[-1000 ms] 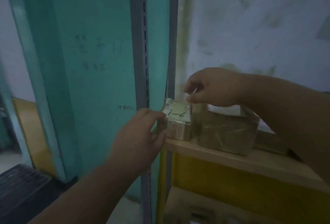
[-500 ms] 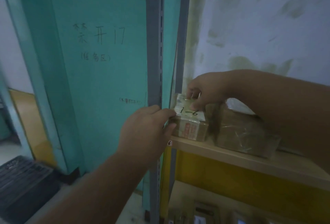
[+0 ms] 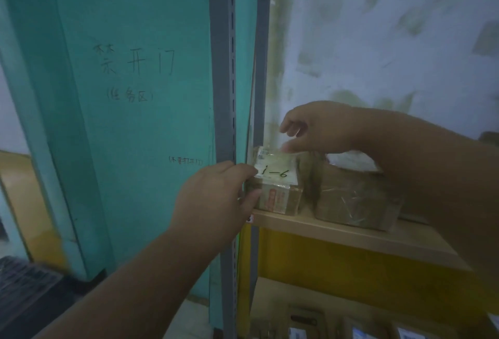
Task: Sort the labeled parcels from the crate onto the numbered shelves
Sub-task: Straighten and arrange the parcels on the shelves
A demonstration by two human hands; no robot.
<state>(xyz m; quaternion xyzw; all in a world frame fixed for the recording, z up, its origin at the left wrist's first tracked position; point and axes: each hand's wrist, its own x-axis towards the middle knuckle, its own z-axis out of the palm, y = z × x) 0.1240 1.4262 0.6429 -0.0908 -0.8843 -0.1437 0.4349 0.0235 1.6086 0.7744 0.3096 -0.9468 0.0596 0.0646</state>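
Now, line by line, from the parcel outward.

Parcel: a small brown taped parcel [image 3: 278, 190] stands at the left end of a pale wooden shelf [image 3: 337, 233], close to the shelf's front edge.
Label: a white label [image 3: 275, 172] on the parcel's top reads "1-6" in handwriting; a reddish printed sticker shows on its front face.
Left hand: the left hand [image 3: 216, 201] grips the parcel's left side, fingers curled over the top left corner and thumb lying against the front face.
Right hand: the right hand [image 3: 316, 128] is just above the parcel's back edge, fingers loosely bent; the thumb tip reaches the top rear of the parcel, but whether it truly touches is unclear. It holds nothing.
Neighbour: a larger brown parcel [image 3: 356, 198] wrapped in clear tape sits just beside the small one on its right, on the same shelf; a narrow gap seems to part them.
Shelf frame: a grey slotted upright [image 3: 224, 68] runs in front of the left hand's side, with a second grey post just behind it.
Below: a lower shelf [image 3: 310, 292] carries more packages, blurred and dim.
Left of the rack: a teal door [image 3: 129, 122] bears handwritten characters.
Behind: a stained whitish wall [image 3: 391, 41].
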